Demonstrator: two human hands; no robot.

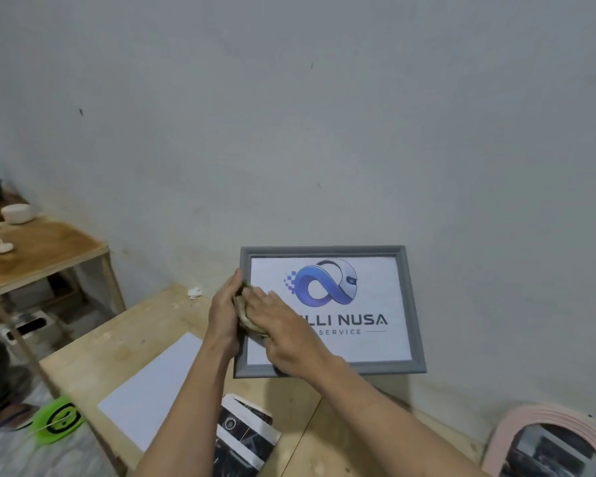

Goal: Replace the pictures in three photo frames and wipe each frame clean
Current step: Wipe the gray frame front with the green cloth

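Grip: your two hands meet over a cloth (246,316), a crumpled tan rag, at the left side of the grey frame (329,368).
Left hand (225,311): it lies along the cloth's left edge, fingers pointing away from you and curved against the rag; whether they close round it you cannot tell from here.
Right hand (283,330): it lies flat on top of the cloth, fingers straight and spread, pressing the rag onto the frame's glass.
Frame: it leans on the wall (289,115), its bottom edge on the wooden table (131,325), stretching right from the grip.
Picture (327,287): just right of the grip, a blue looped logo above dark lettering, partly hidden by your right hand.
Paper (152,387): a white sheet lies flat on the table, nearer you and left of the grip.
Prints (243,438): dark photos under your left forearm.
Pink frame (544,438): far right of the grip, near you, against the wall.
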